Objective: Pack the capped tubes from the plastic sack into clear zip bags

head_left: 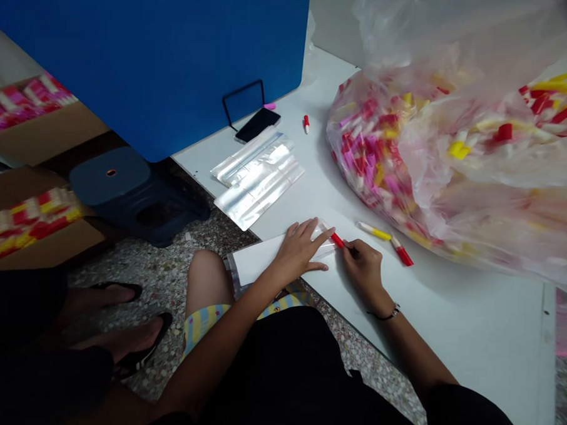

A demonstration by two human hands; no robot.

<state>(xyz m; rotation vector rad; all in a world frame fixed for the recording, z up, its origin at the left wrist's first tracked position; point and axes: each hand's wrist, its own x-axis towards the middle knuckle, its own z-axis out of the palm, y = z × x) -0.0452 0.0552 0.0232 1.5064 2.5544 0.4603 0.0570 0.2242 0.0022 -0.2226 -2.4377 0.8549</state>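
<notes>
The right hand (363, 269) pinches a red-capped marker (337, 240). The left hand (300, 251) lies flat, fingers spread, on a plastic sleeve (262, 258) just beside it.

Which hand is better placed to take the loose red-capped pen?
Probably the right hand: it is nearest the red-capped pen, though it pinches another red pen. The left hand lies farther off, on the plastic sleeve.

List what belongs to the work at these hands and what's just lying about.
Belongs: left hand on a white-backed pouch; right hand holding a red-capped marker; loose marker; foil pouches; plastic bag of markers.

Lying about: phone; black wire stand; blue stool; cardboard boxes.
</notes>
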